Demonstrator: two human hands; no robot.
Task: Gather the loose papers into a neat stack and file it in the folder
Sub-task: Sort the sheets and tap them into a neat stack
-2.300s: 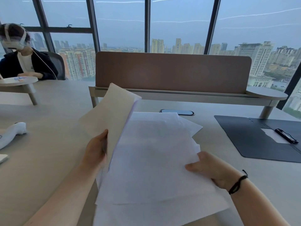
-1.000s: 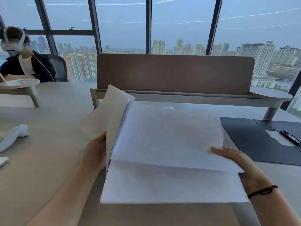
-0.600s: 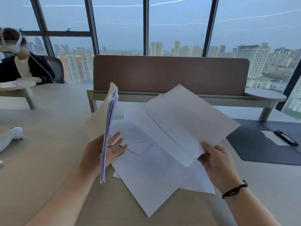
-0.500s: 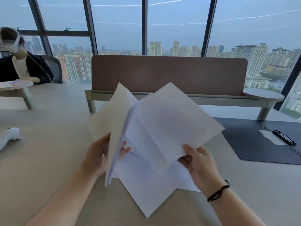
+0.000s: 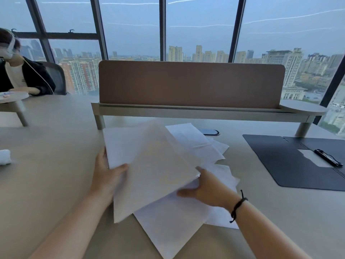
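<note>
A bundle of white papers [image 5: 149, 165] is held just above the beige table, tilted towards me. My left hand [image 5: 107, 174] grips its left edge, thumb on top. My right hand [image 5: 203, 186] holds its lower right corner, fingers tucked under the sheets. Several loose white sheets [image 5: 173, 227] lie fanned out on the table beneath and behind the bundle. An open dark folder [image 5: 280, 161] lies flat at the right, with a black clip [image 5: 326, 157] on a white sheet inside it.
A brown divider panel on a raised shelf [image 5: 190, 85] crosses the table behind the papers. A dark oval cable port [image 5: 211, 132] shows past the sheets. A white object [image 5: 4, 157] lies at the left edge. A person [image 5: 20, 75] sits at the far left.
The bundle my left hand held upright is now laid down flat. The sheet my right hand lifted has joined it, and both hands now hold the bundle low over the table.
</note>
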